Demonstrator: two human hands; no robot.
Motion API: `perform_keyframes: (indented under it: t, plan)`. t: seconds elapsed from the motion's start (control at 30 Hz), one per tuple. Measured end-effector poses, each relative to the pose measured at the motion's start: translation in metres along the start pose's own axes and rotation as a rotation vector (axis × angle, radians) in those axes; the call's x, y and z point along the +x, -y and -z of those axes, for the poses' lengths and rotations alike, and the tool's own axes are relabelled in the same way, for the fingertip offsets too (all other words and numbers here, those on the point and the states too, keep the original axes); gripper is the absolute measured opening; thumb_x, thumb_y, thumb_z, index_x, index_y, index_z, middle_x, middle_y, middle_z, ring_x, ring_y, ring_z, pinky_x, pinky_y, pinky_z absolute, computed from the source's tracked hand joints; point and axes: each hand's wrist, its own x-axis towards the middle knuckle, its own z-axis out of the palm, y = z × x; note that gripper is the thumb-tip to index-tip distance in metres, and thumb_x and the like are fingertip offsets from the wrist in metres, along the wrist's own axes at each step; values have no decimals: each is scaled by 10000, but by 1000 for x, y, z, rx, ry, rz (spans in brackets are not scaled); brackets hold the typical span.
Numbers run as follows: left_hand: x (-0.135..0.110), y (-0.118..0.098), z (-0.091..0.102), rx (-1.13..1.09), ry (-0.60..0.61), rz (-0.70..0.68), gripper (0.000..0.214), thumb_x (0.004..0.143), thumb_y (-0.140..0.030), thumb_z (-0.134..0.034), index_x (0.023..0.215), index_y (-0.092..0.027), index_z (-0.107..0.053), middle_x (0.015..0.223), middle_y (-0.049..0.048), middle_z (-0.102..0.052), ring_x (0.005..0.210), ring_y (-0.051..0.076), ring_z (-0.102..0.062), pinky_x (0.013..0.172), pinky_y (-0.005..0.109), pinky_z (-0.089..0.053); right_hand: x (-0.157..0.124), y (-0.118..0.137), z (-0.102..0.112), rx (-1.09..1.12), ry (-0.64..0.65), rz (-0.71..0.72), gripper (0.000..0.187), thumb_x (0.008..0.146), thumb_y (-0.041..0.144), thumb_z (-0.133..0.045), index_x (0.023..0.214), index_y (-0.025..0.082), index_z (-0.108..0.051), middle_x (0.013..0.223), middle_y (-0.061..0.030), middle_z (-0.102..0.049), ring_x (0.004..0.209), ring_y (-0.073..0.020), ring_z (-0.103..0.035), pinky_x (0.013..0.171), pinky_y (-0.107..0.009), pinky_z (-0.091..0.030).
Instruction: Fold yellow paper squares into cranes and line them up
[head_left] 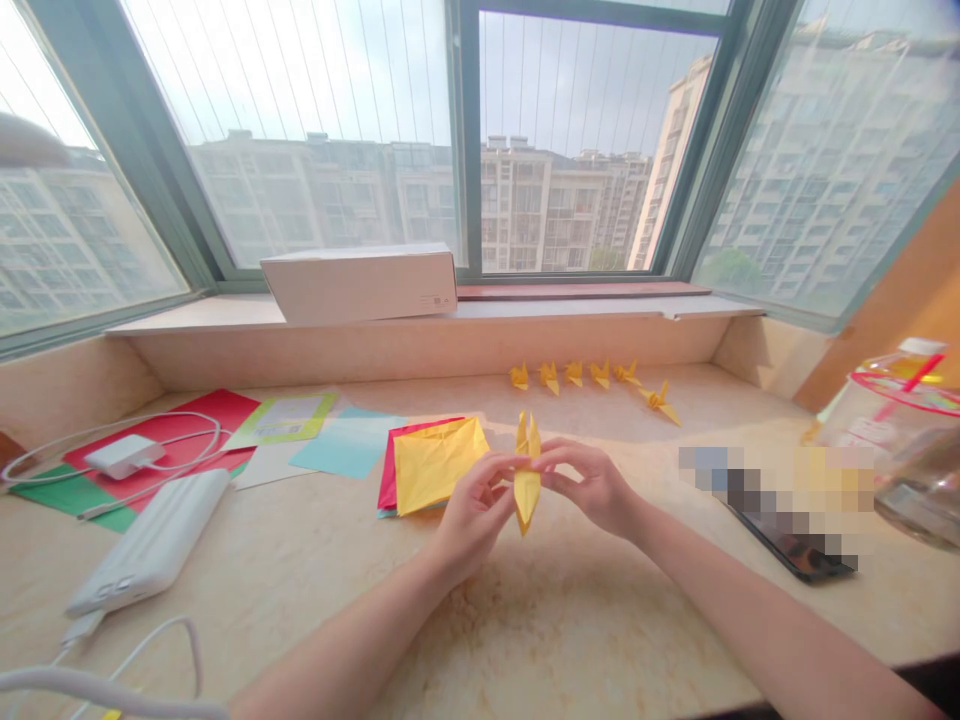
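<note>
Between my two hands is a partly folded yellow origami crane [527,485], held upright above the stone counter, with two narrow points at its top and a wider point below. My left hand [480,505] pinches its left side. From the right, the fingers of my right hand [589,480] pinch it near the middle. Just left of my left hand lies a stack of folded paper, a yellow sheet [435,465] over red ones. Several finished yellow paper cranes [574,374] stand in a row at the back of the counter.
A white power bank [154,540] with cables and a white charger [126,456] lie at left, beside coloured paper sheets [349,442]. A black phone [791,535], partly pixelated, and a clear plastic cup [870,420] are at right. A white box [364,285] rests on the windowsill.
</note>
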Motion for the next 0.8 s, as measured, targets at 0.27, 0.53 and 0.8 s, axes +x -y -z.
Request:
perform_keyframes:
  t: [0.27, 0.53, 0.8]
  plan:
    - [2, -1, 1, 178, -101, -27, 226, 847, -397, -686, 820, -180, -743, 883, 75, -672, 837, 187, -627, 691, 263, -520, -3, 7, -14, 41, -73, -62, 142, 907, 326, -642, 850, 206, -691, 918, -58, -694, 897, -196, -654, 862, -350, -508]
    - [2, 0, -3, 48, -226, 111, 390, 794, -385, -750, 1090, -197, -578, 721, -24, -624, 647, 124, -591, 618, 221, -462, -7, 1, -28, 156, -123, -212, 222, 870, 421, -668, 858, 199, -672, 926, -68, -702, 914, -212, -651, 869, -364, -514]
    - [2, -2, -3, 68, -183, 151, 424, 781, -425, -746, 1106, -167, -658, 769, 7, -636, 707, 147, -607, 665, 248, -492, -3, 7, -39, 327, -296, -270, 326, 802, 444, -746, 873, 240, -502, 795, 5, -691, 783, -176, -675, 757, -310, -522]
